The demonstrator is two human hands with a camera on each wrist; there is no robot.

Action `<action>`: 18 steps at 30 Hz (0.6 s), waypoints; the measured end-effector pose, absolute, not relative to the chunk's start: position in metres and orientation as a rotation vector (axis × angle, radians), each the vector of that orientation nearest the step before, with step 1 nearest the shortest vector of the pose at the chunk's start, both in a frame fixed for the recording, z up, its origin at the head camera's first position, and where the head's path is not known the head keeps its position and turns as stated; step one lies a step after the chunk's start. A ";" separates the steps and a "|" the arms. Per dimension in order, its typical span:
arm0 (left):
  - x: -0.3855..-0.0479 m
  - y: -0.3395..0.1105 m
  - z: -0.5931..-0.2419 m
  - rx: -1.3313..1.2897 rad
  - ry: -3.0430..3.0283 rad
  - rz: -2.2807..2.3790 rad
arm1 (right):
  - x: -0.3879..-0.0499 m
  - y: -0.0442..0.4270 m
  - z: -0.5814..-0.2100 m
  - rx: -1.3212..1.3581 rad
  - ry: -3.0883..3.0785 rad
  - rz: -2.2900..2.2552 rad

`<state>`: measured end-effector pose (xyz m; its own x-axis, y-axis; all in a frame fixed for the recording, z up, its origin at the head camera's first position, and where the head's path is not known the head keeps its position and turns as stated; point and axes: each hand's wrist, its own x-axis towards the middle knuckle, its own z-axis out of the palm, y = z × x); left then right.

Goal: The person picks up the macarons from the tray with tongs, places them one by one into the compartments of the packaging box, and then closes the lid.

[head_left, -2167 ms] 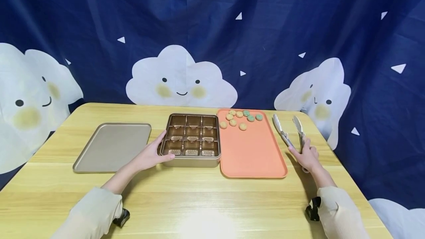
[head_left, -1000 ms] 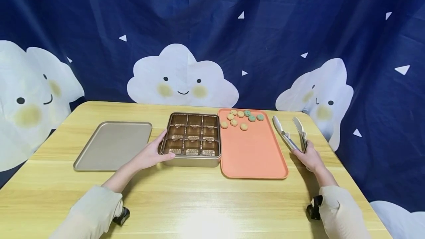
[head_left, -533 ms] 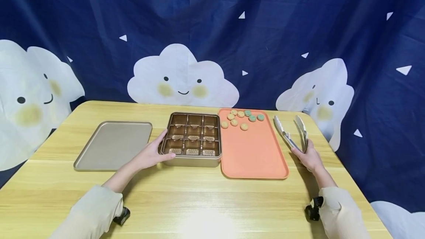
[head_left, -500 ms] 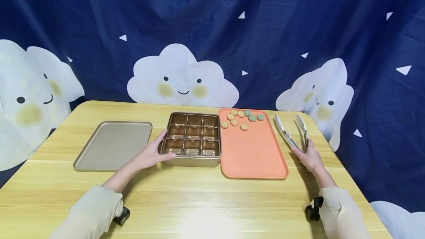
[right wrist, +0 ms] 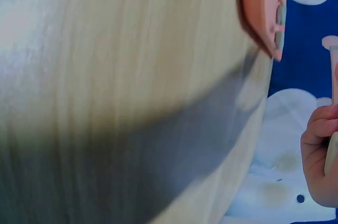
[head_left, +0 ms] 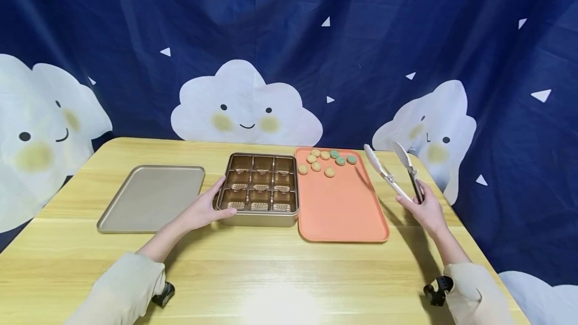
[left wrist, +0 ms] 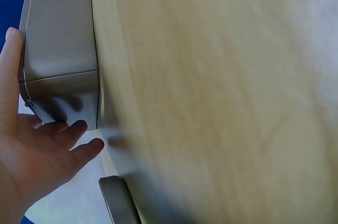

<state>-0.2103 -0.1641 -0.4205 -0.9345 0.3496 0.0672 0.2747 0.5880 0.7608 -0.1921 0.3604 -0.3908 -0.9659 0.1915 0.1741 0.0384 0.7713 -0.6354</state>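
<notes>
We grip the parted tongs (head_left: 392, 180) raised in our right hand (head_left: 429, 212), right of the tray (head_left: 343, 214), left hand (head_left: 205, 211) spread against the baking pan (head_left: 259, 219); this tool-ready step likely calls next for aligning over the tray's cookies (head_left: 329, 172).

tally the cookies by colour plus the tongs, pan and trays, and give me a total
Yellow cookies: 6
Green cookies: 3
Tongs: 1 pair
Nine-compartment pan: 1
Orange tray: 1
Flat beige tray: 1
Total: 13
</notes>
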 end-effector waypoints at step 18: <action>-0.209 -0.164 -0.421 0.523 2.707 1.298 | -0.184 0.318 -0.385 0.216 -2.887 0.968</action>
<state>-0.2093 -0.1642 -0.4213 -0.9368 0.3444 0.0625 0.2643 0.5790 0.7713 -0.1839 0.3175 -0.3845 -0.9861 -0.1052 0.1286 -0.1615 0.7893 -0.5924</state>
